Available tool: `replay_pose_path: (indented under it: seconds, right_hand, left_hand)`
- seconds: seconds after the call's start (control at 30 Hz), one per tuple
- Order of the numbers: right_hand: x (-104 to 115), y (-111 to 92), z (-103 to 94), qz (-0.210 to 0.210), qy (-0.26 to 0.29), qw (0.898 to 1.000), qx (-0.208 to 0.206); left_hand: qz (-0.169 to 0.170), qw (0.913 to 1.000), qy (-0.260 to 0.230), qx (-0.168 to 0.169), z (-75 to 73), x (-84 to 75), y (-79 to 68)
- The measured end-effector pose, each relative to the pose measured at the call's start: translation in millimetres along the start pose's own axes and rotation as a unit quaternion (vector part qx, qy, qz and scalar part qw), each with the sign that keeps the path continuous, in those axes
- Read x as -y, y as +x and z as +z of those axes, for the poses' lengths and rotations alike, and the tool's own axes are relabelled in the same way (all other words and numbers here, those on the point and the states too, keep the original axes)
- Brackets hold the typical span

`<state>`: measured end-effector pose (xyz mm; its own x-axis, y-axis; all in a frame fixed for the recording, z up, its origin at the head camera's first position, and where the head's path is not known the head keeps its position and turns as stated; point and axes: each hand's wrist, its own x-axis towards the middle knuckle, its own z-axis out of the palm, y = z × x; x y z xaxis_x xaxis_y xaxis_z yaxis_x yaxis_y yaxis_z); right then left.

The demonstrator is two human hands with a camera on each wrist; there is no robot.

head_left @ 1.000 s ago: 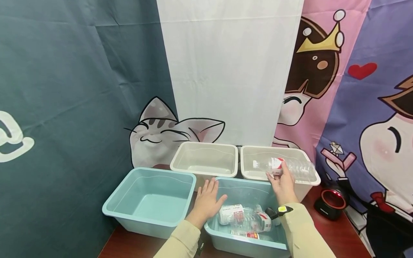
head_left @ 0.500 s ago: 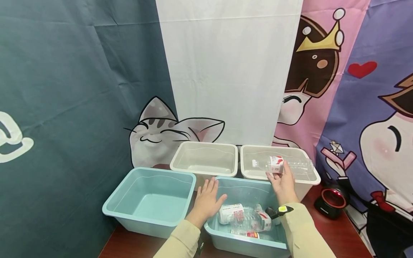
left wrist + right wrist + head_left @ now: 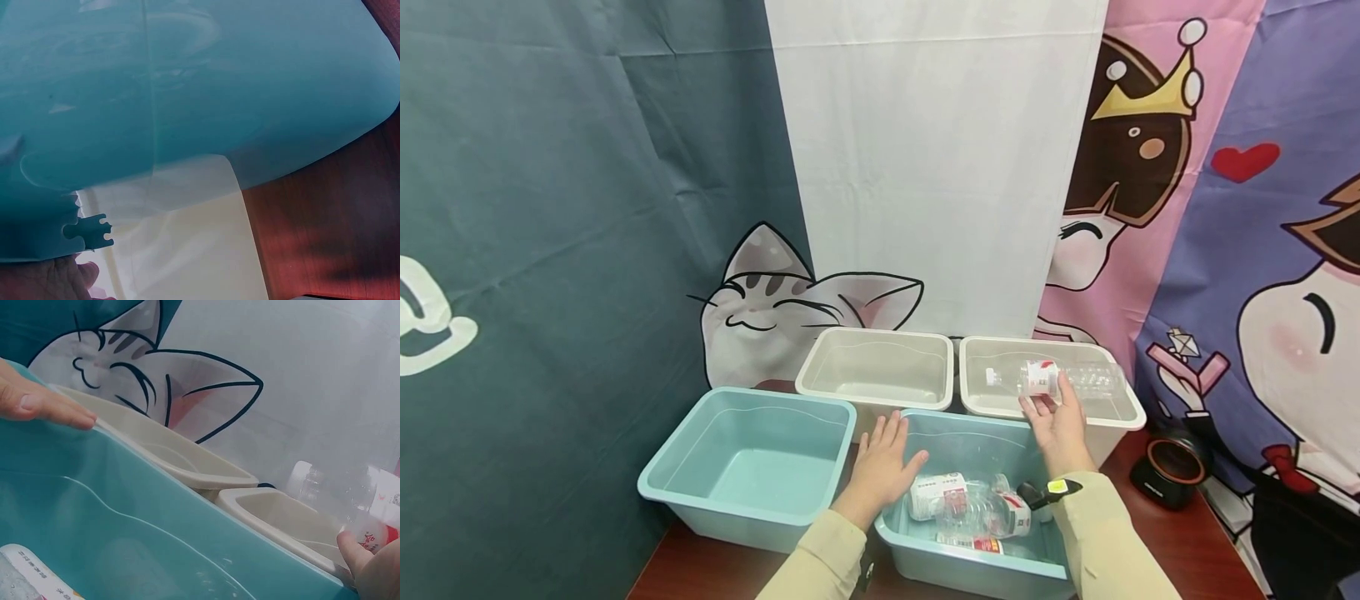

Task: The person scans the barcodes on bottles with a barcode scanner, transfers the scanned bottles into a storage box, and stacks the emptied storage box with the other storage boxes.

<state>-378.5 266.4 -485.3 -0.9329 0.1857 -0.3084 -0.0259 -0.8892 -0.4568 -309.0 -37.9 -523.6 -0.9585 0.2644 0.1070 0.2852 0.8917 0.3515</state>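
My right hand (image 3: 1060,433) holds a clear plastic bottle (image 3: 1041,377) by its middle, near a red-and-white label. Lying sideways with its neck to the left, the bottle is over the right cream bin (image 3: 1101,437). In the right wrist view, the thumb presses against the bottle (image 3: 381,494). My left hand (image 3: 883,471) lies with straight fingers on the left rim of the right blue bin (image 3: 977,575); it holds nothing. Several clear plastic bottles (image 3: 973,512) lie inside this bin, one with a broad white label (image 3: 936,497).
At the left stands another blue bin (image 3: 737,521), with nothing in it. A second cream bin (image 3: 880,358) sits behind, beside the right cream one. A round black device (image 3: 1171,471) stands on the red-brown table (image 3: 707,567) at right. Printed curtains hang behind.
The bottle has turned slightly in my right hand, its base end rising until it lies nearly level. The left hand stays put. The device's red glow has dimmed.
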Motion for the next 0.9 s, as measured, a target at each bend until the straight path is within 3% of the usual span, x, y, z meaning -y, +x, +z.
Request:
replay_pose_path:
  seconds: [0.23, 0.9]
  right_hand:
    - [-1.4, 1.7, -0.4, 0.002, -0.010, 1.000, -0.011]
    - [-2.4, -0.2, -3.6, 0.020, -0.012, 1.000, 0.008]
  left_hand:
    - [0.000, 1.0000, 0.004, 0.000, 0.0, -0.4, -0.4]
    - [-0.004, 1.0000, 0.000, 0.007, 0.1, -0.9, 0.5]
